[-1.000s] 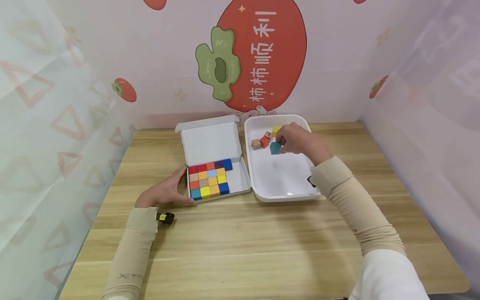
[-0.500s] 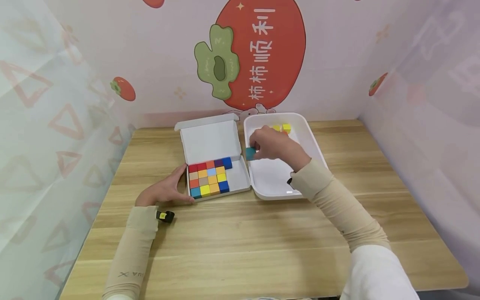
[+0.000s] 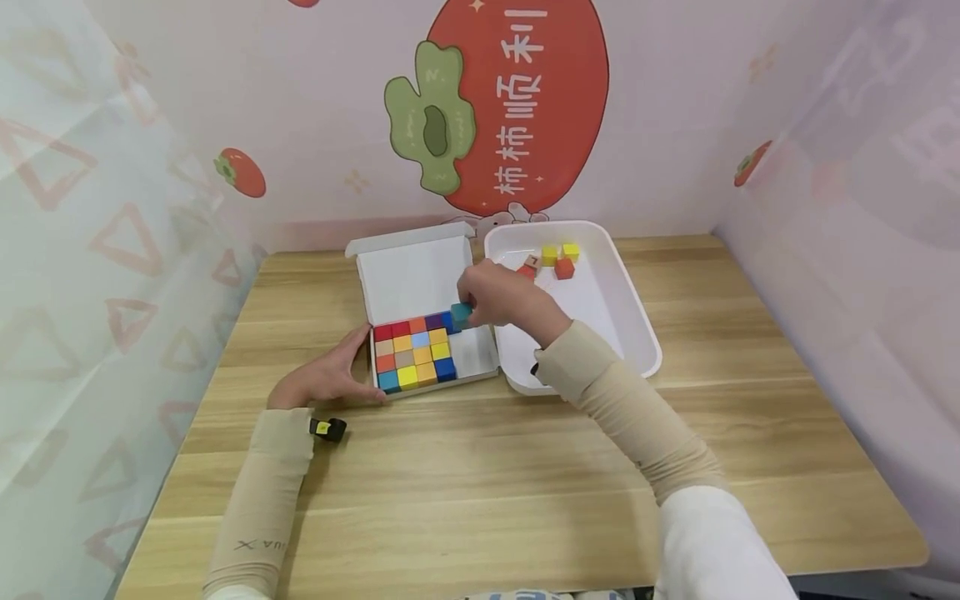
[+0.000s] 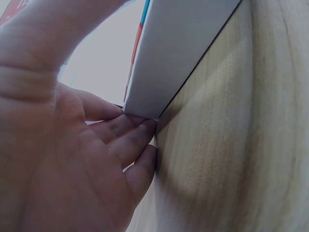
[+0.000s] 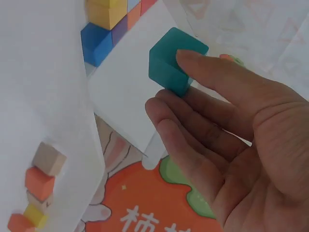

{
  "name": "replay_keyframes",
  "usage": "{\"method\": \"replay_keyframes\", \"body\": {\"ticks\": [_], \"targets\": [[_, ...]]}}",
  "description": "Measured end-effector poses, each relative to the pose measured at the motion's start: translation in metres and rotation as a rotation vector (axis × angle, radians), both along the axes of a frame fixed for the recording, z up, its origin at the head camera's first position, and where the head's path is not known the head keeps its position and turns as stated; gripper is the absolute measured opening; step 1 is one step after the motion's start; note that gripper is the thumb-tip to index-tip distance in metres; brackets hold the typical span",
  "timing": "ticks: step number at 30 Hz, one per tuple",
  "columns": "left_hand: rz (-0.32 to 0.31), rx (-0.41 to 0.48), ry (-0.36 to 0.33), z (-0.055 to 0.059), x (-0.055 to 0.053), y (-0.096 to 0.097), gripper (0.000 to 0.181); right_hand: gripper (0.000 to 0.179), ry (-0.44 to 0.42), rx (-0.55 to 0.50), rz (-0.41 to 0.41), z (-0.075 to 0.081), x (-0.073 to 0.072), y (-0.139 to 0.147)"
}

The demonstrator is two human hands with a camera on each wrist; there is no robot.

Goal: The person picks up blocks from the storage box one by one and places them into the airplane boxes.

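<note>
A teal cube (image 3: 461,314) is pinched between thumb and fingers of my right hand (image 3: 504,293), above the back right part of a white cardboard box (image 3: 474,354). The right wrist view shows the teal cube (image 5: 169,58) against the thumb, the other fingers loosely bent below. Beneath it in the head view, a blue cube is partly hidden. Several colored cubes (image 3: 405,358) stand in rows in the box, leaving a bare strip at its right. My left hand (image 3: 326,377) spans the box's left side, thumb at the near corner. In the left wrist view, fingertips (image 4: 145,128) touch the box's far corner.
A white plastic tray (image 3: 641,337) stands right of the box, with yellow cubes (image 3: 570,251), red cubes (image 3: 564,268) and wooden cubes at its back. The box's lid (image 3: 416,279) stands open at the back. A printed cloth wall (image 3: 660,150) rises behind the table (image 3: 450,483).
My right hand has carried the teal cube leftward out of the tray to over the box. The left hand keeps its place at the box's left side.
</note>
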State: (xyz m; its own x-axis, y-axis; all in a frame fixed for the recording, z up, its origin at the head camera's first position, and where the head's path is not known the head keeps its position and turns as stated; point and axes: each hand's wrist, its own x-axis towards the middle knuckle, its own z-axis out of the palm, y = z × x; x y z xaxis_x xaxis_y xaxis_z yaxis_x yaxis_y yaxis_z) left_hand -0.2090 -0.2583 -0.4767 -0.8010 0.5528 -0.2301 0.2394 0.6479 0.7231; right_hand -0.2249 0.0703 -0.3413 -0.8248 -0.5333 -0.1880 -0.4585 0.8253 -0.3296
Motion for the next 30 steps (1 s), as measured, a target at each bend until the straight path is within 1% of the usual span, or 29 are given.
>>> {"method": "replay_keyframes", "body": {"ticks": [4, 7, 12, 15, 18, 24, 30], "targets": [[0.001, 0.017, -0.007, -0.001, -0.001, -0.001, 0.141, 0.029, -0.001, 0.03, -0.056, -0.013, 0.002, -0.012], [0.001, 0.029, -0.007, 0.0, -0.002, -0.001, 0.14, 0.028, 0.011, 0.04, -0.079, -0.023, 0.001, -0.018], [-0.001, 0.019, -0.003, 0.002, -0.001, -0.001, 0.14, 0.03, 0.001, 0.054, -0.116, -0.04, -0.003, -0.024], [0.0, 0.004, -0.006, 0.002, -0.001, -0.001, 0.139, 0.033, -0.02, 0.053, -0.139, -0.048, -0.004, -0.025], [-0.003, -0.007, -0.004, 0.003, -0.001, 0.0, 0.139, 0.033, -0.017, 0.047, -0.161, -0.055, -0.006, -0.027], [0.003, -0.007, -0.001, 0.002, -0.002, 0.0, 0.14, 0.026, 0.021, 0.05, -0.175, -0.065, -0.009, -0.031], [0.007, -0.008, -0.006, -0.001, -0.003, -0.001, 0.142, 0.027, 0.045, 0.064, -0.168, -0.074, -0.01, -0.035]]}}
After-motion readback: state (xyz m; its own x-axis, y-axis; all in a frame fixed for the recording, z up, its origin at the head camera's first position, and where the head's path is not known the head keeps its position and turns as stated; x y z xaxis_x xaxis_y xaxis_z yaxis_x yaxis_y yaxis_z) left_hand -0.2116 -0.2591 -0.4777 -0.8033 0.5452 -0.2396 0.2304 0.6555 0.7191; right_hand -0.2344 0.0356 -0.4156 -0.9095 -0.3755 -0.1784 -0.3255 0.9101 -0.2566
